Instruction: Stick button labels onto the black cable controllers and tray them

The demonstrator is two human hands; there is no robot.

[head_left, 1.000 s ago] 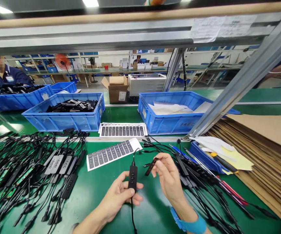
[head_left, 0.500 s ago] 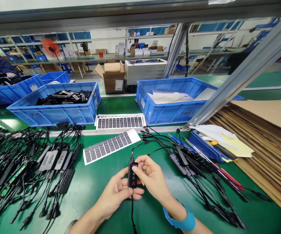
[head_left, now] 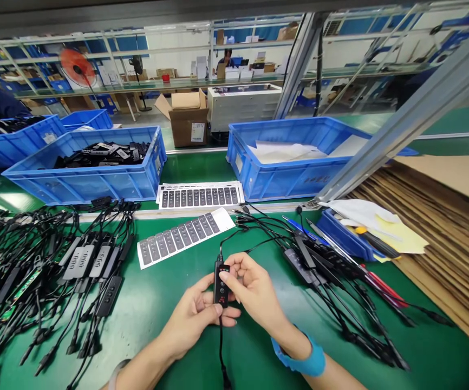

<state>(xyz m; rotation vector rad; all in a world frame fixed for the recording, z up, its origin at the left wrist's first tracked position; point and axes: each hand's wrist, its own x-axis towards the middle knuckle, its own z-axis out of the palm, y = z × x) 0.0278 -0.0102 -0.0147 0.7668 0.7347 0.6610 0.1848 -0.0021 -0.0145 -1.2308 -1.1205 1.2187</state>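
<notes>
My left hand [head_left: 194, 317] cradles a small black inline cable controller [head_left: 220, 287], thumb and fingers closed round its lower half. My right hand [head_left: 254, 292] meets it from the right, its fingertips pinched on the controller's top face, where a dark label strip sits. A thin black cable runs up from the controller and down past my wrists. A blue band [head_left: 301, 360] circles my right wrist. Just beyond the hands lies a white sheet of dark label strips [head_left: 186, 237], with a second sheet [head_left: 200, 195] farther back.
A large tangle of black cables with controllers [head_left: 51, 271] covers the green mat at left; a smaller bunch [head_left: 332, 276] lies at right. Blue bins [head_left: 84, 170] [head_left: 295, 162] stand behind. A small blue tray with pens and papers [head_left: 352, 238] and stacked cardboard [head_left: 449, 233] sit right. A person's sleeve shows far left.
A second ago my right hand held a dark strip apart from the controller; it has since come onto the controller's face. The view has tilted down slightly.
</notes>
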